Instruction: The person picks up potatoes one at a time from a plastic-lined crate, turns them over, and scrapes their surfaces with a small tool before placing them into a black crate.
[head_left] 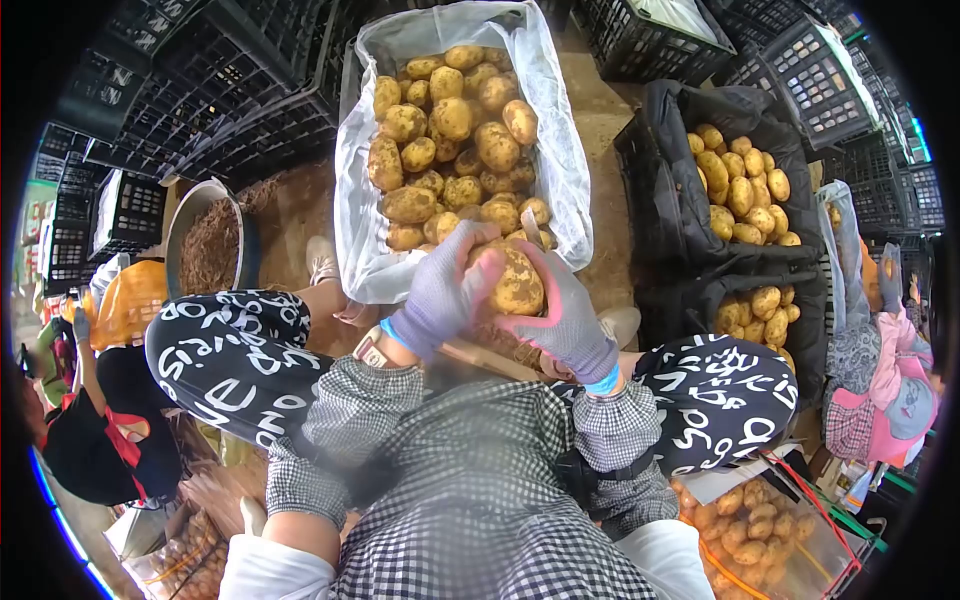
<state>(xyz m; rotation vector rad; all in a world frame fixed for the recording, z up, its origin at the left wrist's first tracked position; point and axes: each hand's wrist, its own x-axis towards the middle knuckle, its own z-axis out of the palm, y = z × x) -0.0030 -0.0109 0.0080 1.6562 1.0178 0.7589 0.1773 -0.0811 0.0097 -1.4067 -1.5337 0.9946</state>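
Between my two gloved hands is a large yellow-brown potato with dark soil marks. My left hand, in a grey-purple glove, grips its left side with the thumb over the top. From the right, my right hand, in a matching glove, closes on the same potato. A thin pale piece sticks up just beyond it; I cannot make out what it is. Right behind the hands stands a crate with a white liner, filled with soil-marked potatoes.
Black crates with dark liners on the right hold cleaner-looking potatoes. To the left are a tub of brown shreds and stacked black crates. Potatoes in a bag sit lower right. Other people work on both sides.
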